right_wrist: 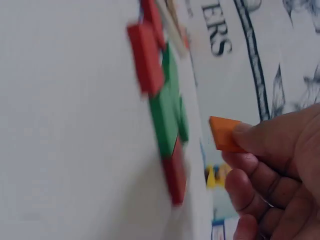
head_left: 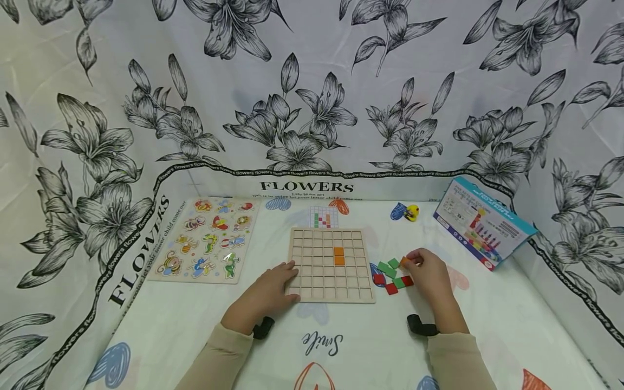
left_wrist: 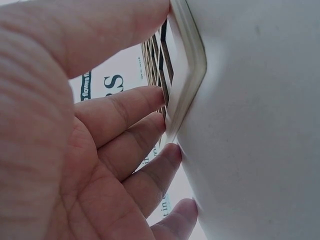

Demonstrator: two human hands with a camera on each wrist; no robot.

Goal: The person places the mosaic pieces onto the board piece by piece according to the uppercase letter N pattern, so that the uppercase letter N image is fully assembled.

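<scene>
A wooden grid board (head_left: 317, 295) lies in front of me, with two orange square tiles (head_left: 338, 256) one above the other in its cells. My left hand (head_left: 267, 290) touches the board's left edge and lower left corner, its fingers fairly straight; the left wrist view shows the fingertips against the board's side (left_wrist: 187, 75). To the right of the board, my right hand (head_left: 431, 276) pinches an orange square tile (right_wrist: 225, 134) between thumb and fingers. Below that hand are loose red tiles (right_wrist: 146, 60) and green tiles (right_wrist: 164, 117) on the cloth.
A small pattern card (head_left: 324, 217) with coloured squares lies behind the board. At left is a puzzle board with animal pictures (head_left: 202, 271). A box (head_left: 485, 222) leans at the back right, near a small yellow toy (head_left: 411, 212). Flower-printed cloth (head_left: 302, 130) hangs behind.
</scene>
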